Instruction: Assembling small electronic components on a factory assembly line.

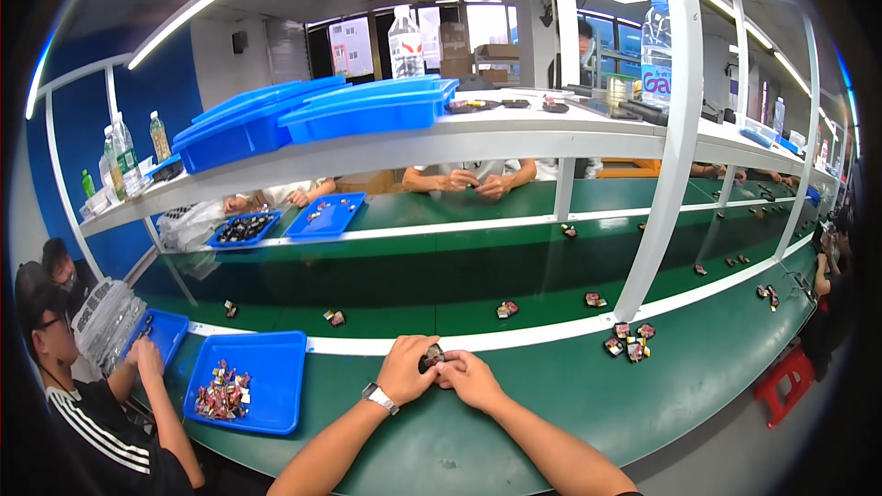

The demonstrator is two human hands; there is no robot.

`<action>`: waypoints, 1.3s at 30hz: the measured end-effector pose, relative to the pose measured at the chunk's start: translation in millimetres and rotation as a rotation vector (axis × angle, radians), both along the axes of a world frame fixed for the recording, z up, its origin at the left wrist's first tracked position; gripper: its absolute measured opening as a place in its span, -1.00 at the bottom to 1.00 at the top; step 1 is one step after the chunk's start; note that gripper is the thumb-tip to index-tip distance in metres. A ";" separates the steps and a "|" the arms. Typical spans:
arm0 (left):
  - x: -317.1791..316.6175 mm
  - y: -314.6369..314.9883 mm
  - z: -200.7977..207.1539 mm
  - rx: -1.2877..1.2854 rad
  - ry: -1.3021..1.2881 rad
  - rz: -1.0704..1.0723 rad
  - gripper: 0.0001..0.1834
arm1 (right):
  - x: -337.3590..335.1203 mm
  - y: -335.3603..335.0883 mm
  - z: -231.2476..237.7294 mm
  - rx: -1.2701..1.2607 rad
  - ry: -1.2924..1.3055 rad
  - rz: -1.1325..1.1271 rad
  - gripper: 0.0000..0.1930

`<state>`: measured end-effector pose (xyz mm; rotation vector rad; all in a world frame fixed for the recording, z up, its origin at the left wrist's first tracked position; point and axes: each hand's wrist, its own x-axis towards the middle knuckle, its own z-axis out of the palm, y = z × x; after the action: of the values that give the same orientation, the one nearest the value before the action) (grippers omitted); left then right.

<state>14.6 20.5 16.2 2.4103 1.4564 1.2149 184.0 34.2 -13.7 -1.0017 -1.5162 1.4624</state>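
Both my hands meet over the green work surface (pixel 542 377) at the middle near side. My left hand (pixel 406 369), with a metal watch on its wrist, is closed round a small black part (pixel 429 359) with reddish bits; its exact kind is too small to make out. The fingers of my right hand (pixel 470 380) pinch the same part from the right. To the left of my hands, a blue tray (pixel 299 377) contains a heap of small red, white and yellow pieces (pixel 223 394). A cluster of similar black-and-red parts (pixel 632 343) lies to the right.
A green conveyor belt (pixel 413 298) beyond a white rail (pixel 514 338) carries scattered parts (pixel 507 310). White posts (pixel 663 156) and a shelf (pixel 514 133) with blue trays (pixel 367 115) stand ahead. A co-worker (pixel 101 404) sits at left; others work opposite. A red stool (pixel 785 386) is at right.
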 end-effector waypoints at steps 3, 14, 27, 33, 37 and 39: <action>10.0 -14.3 -8.0 0.011 -0.022 0.066 -0.47 | 2.8 3.0 -11.6 -0.132 0.129 -0.008 -0.71; -7.3 -30.4 -12.6 -0.988 -0.880 -0.285 -0.75 | 26.2 -19.7 52.1 0.526 -0.404 0.107 -0.72; -3.7 -36.2 -14.3 -1.010 -1.210 -0.427 -0.61 | 25.7 -24.1 48.8 1.051 -0.599 -0.005 -0.79; -3.1 -36.6 -15.2 -1.012 -1.134 -0.391 -0.62 | 29.0 -19.9 49.1 0.949 -0.622 0.124 -0.80; 0.6 -33.2 -19.1 -0.996 -1.096 -0.390 -0.62 | 35.3 -18.2 44.1 0.879 -0.635 0.153 -0.85; -0.9 -35.1 -16.2 -1.014 -1.069 -0.365 -0.61 | 34.6 -16.9 44.5 0.854 -0.613 0.162 -0.87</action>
<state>13.7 -14.6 0.0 0.9848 0.8480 0.9943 218.6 17.2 30.7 -0.8101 -2.3990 0.4521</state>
